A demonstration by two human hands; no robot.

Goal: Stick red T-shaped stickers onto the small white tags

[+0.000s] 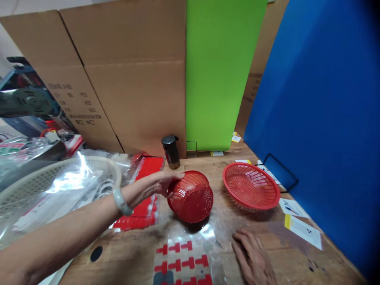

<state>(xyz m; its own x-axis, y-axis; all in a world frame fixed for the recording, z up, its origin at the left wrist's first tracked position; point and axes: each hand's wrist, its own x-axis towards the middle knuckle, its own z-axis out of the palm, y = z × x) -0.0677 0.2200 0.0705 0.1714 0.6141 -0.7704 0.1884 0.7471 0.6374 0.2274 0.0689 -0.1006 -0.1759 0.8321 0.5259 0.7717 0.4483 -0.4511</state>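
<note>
My left hand (pixel 166 183), with a pale bangle on its wrist, grips the rim of a small red plastic basket (pixel 194 200). The basket is tipped on its side, its perforated base turned toward me. On the wooden table my right hand (pixel 252 253) lies palm down, fingers loosely bent and holding nothing that shows. In front of it sits a wider, shallow red basket (pixel 247 188). Left of my right hand, a clear plastic sheet with red T-shaped pieces (pixel 181 263) lies flat. Under my left forearm are red sheets in clear plastic (pixel 142 211).
A dark lidded cup (pixel 171 152) stands by the cardboard boxes (pixel 133 91). A green panel (pixel 219 75) and a blue panel (pixel 314 118) rise behind and right. A large white basket (pixel 117 170) with plastic bags is at left. Cards (pixel 305 231) and a black wire stand (pixel 282 172) line the right edge.
</note>
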